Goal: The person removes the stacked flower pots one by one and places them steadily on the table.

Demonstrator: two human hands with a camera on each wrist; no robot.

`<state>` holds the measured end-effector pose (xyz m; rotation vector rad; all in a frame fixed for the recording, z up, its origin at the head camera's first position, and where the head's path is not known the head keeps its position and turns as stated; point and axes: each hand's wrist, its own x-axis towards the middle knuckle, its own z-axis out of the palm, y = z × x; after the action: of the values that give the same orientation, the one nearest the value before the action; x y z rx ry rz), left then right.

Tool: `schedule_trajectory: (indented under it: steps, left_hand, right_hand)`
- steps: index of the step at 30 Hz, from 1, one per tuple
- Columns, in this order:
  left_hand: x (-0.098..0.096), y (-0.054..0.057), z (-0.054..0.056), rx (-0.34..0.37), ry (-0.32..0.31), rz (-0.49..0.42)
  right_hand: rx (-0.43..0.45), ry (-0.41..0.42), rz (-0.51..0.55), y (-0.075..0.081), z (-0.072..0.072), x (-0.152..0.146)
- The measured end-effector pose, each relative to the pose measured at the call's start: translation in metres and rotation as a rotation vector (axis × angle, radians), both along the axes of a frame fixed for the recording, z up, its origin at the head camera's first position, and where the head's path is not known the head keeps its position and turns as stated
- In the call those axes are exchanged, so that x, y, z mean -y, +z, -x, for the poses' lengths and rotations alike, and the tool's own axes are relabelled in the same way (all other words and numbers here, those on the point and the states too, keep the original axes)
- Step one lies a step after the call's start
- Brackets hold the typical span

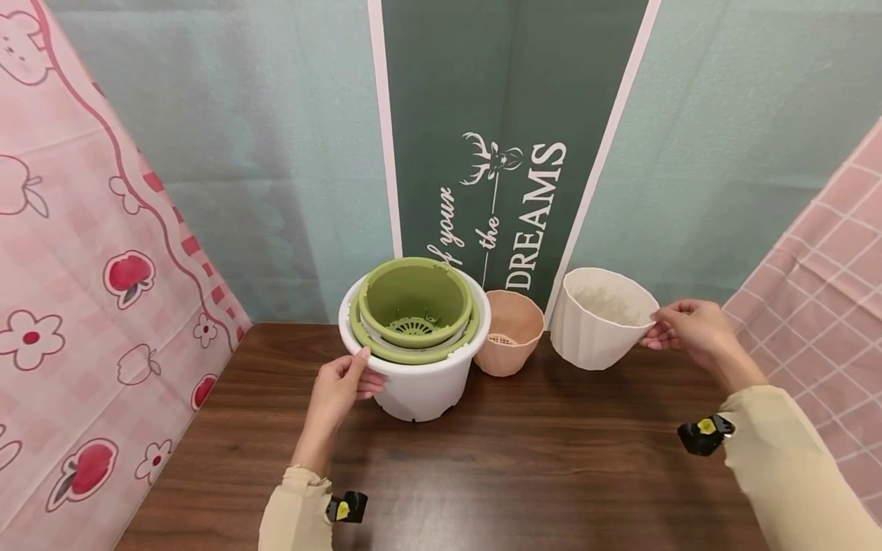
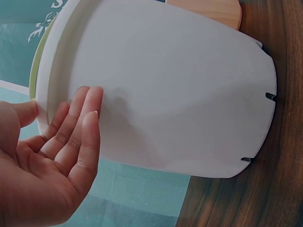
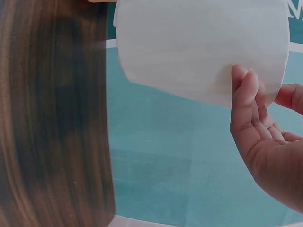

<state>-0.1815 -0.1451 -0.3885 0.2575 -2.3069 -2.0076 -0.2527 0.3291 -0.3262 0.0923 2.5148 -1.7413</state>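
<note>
A large white flowerpot (image 1: 422,392) stands toward the back of the table, with a wide green pot (image 1: 406,356) and a smaller green pot (image 1: 406,295) nested in it. On its left side, my left hand (image 1: 338,389) pinches the rim, thumb on top and fingers against the outer wall (image 2: 180,85). Farther right, a white fluted flowerpot (image 1: 596,337) leans a little, its mouth facing up. My right hand (image 1: 696,329) grips this pot's right rim, with the fingertips (image 3: 246,78) on the outer wall. Between the two white pots sits a peach-coloured pot (image 1: 510,344) with a perforated base inside.
The dark wooden table (image 1: 537,474) stretches out in front of the pots. Behind it hangs a green cloth (image 1: 441,92) printed with lettering and a deer. Pink patterned cloths hang on the left (image 1: 83,306) and right (image 1: 827,306).
</note>
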Motion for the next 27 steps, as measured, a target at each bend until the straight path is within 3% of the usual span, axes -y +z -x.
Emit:
schedule_trajectory:
  steps: [6, 11, 19, 27]
  left_hand:
    - [0.0, 0.001, 0.0, 0.001, -0.004, 0.0]
    - [0.0, -0.001, 0.001, 0.009, 0.005, -0.002]
    - [0.001, -0.003, 0.0, -0.007, -0.009, -0.023]
    - [0.0, -0.002, 0.001, -0.007, -0.012, -0.033]
  right_hand:
    - [0.021, -0.005, 0.094, -0.017, 0.001, -0.002]
    - [0.021, -0.003, 0.012, -0.03, -0.001, -0.002]
    - [0.012, -0.014, 0.037, -0.048, -0.003, 0.001]
    - [0.031, -0.026, -0.01, -0.064, -0.005, 0.0]
